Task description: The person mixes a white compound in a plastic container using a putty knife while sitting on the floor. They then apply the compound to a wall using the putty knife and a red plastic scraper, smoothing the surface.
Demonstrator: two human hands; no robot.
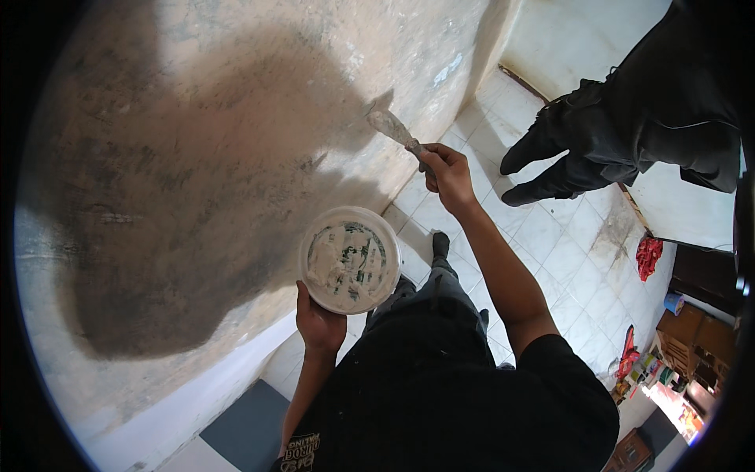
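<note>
My right hand point(448, 178) is closed around the handle of a putty knife point(391, 128), whose blade is smeared with pale paste and points up toward the wall. Below and to its left, my left hand point(319, 320) grips the near side of a round, clear plastic tub point(305, 253). Whitish filler point(329, 263) coats the tub's bottom in patches, with green print showing between them. In front of me stands a wall point(236, 102) with a rough, patchy brown and grey surface. The blade looks close to it, but I cannot tell whether they touch.
Another person point(613, 126) in dark clothes stands at the right on the white tiled floor point(543, 259). Red cloths point(649, 256), a blue container point(674, 303) and wooden furniture point(692, 338) are at the far right. A dark grey panel point(248, 425) lies at lower left.
</note>
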